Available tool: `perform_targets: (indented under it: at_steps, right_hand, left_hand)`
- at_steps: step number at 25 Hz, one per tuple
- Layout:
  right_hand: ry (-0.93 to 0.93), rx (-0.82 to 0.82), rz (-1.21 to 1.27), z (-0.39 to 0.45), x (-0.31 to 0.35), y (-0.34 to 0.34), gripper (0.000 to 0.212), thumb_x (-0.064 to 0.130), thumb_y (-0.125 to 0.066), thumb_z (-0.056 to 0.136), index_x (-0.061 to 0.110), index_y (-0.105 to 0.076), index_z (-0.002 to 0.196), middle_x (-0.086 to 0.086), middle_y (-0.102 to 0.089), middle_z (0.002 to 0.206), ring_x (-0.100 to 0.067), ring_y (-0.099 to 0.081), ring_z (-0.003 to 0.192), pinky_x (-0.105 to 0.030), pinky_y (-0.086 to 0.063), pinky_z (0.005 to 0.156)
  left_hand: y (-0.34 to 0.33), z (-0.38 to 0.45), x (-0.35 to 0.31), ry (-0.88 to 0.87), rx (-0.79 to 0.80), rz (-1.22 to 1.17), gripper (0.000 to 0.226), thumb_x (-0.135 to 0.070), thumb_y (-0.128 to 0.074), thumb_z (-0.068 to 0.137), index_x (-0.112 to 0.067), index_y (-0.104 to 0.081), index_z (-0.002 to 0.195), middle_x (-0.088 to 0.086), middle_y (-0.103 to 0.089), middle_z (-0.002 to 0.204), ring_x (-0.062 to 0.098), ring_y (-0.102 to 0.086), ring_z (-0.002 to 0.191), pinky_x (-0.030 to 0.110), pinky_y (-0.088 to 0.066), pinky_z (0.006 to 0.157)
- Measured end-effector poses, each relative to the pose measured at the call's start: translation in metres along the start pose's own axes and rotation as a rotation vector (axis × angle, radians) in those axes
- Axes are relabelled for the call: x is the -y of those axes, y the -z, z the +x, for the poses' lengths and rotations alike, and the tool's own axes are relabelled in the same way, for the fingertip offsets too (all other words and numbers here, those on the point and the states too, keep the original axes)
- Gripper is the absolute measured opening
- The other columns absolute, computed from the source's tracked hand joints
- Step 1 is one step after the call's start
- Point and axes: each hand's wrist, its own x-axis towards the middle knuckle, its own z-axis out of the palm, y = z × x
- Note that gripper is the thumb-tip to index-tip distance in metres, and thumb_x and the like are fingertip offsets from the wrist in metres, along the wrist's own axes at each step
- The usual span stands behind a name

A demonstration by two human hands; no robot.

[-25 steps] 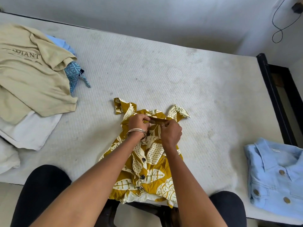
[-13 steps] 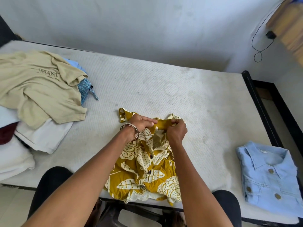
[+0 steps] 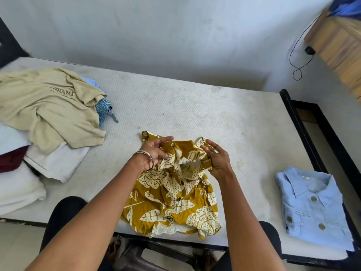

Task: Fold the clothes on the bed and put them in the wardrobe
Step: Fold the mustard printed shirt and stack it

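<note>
We look down on a white mattress (image 3: 195, 106) set against a pale wall. Near its front edge lies a mustard-yellow shirt (image 3: 172, 200) printed with cream leaves and closed by dark buttons down the front; its hem hangs slightly over the mattress edge. Our left hand (image 3: 154, 153), with metal bangles (image 3: 145, 156) at the wrist, holds the collar on the shirt's left side, thumb and fingers pinching the cloth while the index finger extends across the fabric. Our right hand (image 3: 216, 159), wearing a ring, holds the collar on the right side, its lower fingers curled into the cloth and the upper fingers loosely spread. Between the hands the neck opening is parted and a small pale label (image 3: 184, 160) shows inside; we cannot read its print.

At the left of the mattress lies an unfolded heap: a beige T-shirt (image 3: 48, 106) on top, with dark lettering of which only "DIANT" is legible, the first letters lost in a crease. Beneath it we see a blue patterned garment (image 3: 103, 110), a white cloth (image 3: 56, 163), a maroon item (image 3: 11, 159) and a white bundle (image 3: 17, 190). At the right front corner rests a folded light-blue shirt (image 3: 312, 208) with brown buttons, well apart from the yellow one. A black bed frame (image 3: 304, 124) borders the right side. On the wall hangs a black cable (image 3: 298, 55), beside a blurred wooden cabinet (image 3: 340, 47)
</note>
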Motion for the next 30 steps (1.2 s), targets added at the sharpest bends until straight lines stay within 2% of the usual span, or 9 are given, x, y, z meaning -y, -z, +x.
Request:
perform_targets:
  at_steps: [2,6,9,11,13,16,22,26,30]
  right_hand:
    - [-0.003,0.043,0.134,0.001,0.003,-0.007,0.035,-0.013,-0.049,0.092,-0.001,-0.061,0.122,-0.023,-0.066,0.107,-0.027,-0.068,0.086,-0.040,-0.062,0.069]
    - [0.063,0.222,0.121,0.009,0.009,-0.001,0.035,-0.008,-0.052,0.090,0.002,-0.062,0.122,-0.019,-0.068,0.119,-0.029,-0.067,0.103,-0.042,-0.057,0.089]
    - [0.025,0.270,-0.282,0.018,0.007,0.016,0.041,-0.019,-0.055,0.083,-0.006,-0.061,0.121,-0.020,-0.069,0.112,-0.034,-0.067,0.099,-0.048,-0.055,0.088]
    - [-0.020,0.217,-0.731,0.020,0.002,0.024,0.028,-0.019,-0.059,0.083,-0.012,-0.066,0.110,-0.022,-0.070,0.092,-0.035,-0.066,0.083,-0.047,-0.059,0.075]
    - [-0.017,0.144,-0.980,0.020,-0.002,0.031,0.012,-0.009,-0.062,0.088,-0.009,-0.070,0.096,-0.018,-0.068,0.086,-0.030,-0.065,0.081,-0.044,-0.058,0.076]
    - [-0.116,0.093,-0.740,0.015,-0.008,0.030,0.018,0.013,-0.051,0.101,0.002,-0.066,0.098,-0.013,-0.065,0.092,-0.024,-0.063,0.087,-0.050,-0.055,0.084]
    - [-0.053,0.040,-0.022,0.013,-0.006,0.009,0.024,0.012,-0.038,0.105,0.010,-0.061,0.112,-0.017,-0.070,0.101,-0.032,-0.068,0.092,-0.050,-0.058,0.078]
    - [0.100,0.193,-0.441,0.007,-0.003,0.009,0.008,0.006,-0.065,0.091,0.007,-0.066,0.099,-0.014,-0.070,0.095,-0.029,-0.071,0.085,-0.045,-0.059,0.071]
    - [0.167,0.155,-0.861,0.020,-0.012,0.025,0.040,0.001,-0.087,0.065,0.018,-0.073,0.099,-0.010,-0.073,0.096,-0.030,-0.072,0.089,-0.044,-0.061,0.074]
  left_hand:
    - [-0.002,0.001,0.000,0.008,0.044,0.112,0.070,0.035,-0.046,0.074,-0.017,-0.068,0.115,0.009,-0.064,0.102,0.016,-0.067,0.080,0.030,-0.059,0.063]
    - [0.001,0.008,-0.002,0.020,0.062,0.033,0.070,0.035,-0.039,0.075,-0.019,-0.074,0.103,0.014,-0.062,0.104,0.026,-0.061,0.097,0.040,-0.054,0.087]
    - [0.007,0.009,-0.006,-0.032,-0.025,-0.097,0.063,0.034,-0.034,0.076,-0.009,-0.069,0.107,0.016,-0.064,0.101,0.026,-0.062,0.097,0.041,-0.050,0.095]
    - [0.013,0.011,-0.006,-0.073,-0.075,-0.146,0.062,0.034,-0.034,0.075,-0.005,-0.068,0.108,0.015,-0.063,0.096,0.026,-0.059,0.092,0.040,-0.047,0.095]
    - [0.013,0.011,-0.004,-0.088,-0.112,-0.100,0.060,0.034,-0.035,0.075,-0.002,-0.066,0.112,0.014,-0.064,0.095,0.023,-0.060,0.088,0.034,-0.052,0.087]
    - [0.015,0.013,0.002,-0.099,-0.179,0.008,0.054,0.031,-0.047,0.078,-0.004,-0.067,0.113,0.012,-0.067,0.096,0.017,-0.067,0.081,0.023,-0.058,0.068]
    - [0.026,0.027,0.018,-0.142,-0.278,0.386,0.052,0.016,-0.072,0.070,-0.027,-0.076,0.099,0.005,-0.070,0.108,0.021,-0.067,0.099,0.038,-0.055,0.090]
    - [0.018,0.025,0.009,-0.130,-0.261,0.158,0.050,0.024,-0.049,0.076,-0.015,-0.074,0.095,0.012,-0.069,0.108,0.025,-0.064,0.101,0.036,-0.054,0.089]
    - [0.020,0.024,0.006,-0.127,-0.266,0.017,0.054,0.023,-0.035,0.066,-0.010,-0.075,0.084,0.015,-0.066,0.089,0.020,-0.049,0.068,0.027,-0.041,0.061]
